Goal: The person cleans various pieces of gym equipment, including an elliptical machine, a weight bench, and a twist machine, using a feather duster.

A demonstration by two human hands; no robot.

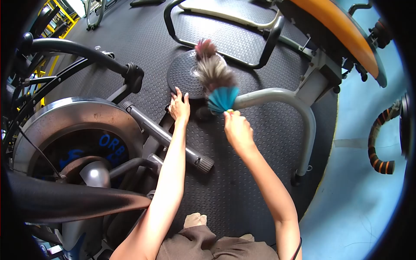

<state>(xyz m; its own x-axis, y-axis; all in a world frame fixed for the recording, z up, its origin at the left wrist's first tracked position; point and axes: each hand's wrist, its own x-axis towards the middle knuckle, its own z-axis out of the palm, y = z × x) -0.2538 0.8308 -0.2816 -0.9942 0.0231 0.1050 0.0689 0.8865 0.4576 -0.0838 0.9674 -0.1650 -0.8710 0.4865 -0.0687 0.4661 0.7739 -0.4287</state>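
Note:
My right hand (239, 132) is closed around the handle of a feather duster (216, 73). The duster has turquoise feathers near the grip, grey-brown ones in the middle and a dark red tip. Its feathers are smeared by motion and lie over the right part of a round black disc (184, 71) with a studded top. My left hand (179, 107) is at the near-left rim of that disc, its fingers spread and touching the edge. Most of the duster's handle is hidden inside my right fist.
An exercise bike flywheel (78, 106) and its pedal bar fill the left side. A curved grey tube leg (310, 125) stands at the right, beneath an orange padded bench (333, 26). A black-and-orange striped ring (375, 147) lies near the blue floor. Black studded matting (229, 190) runs below.

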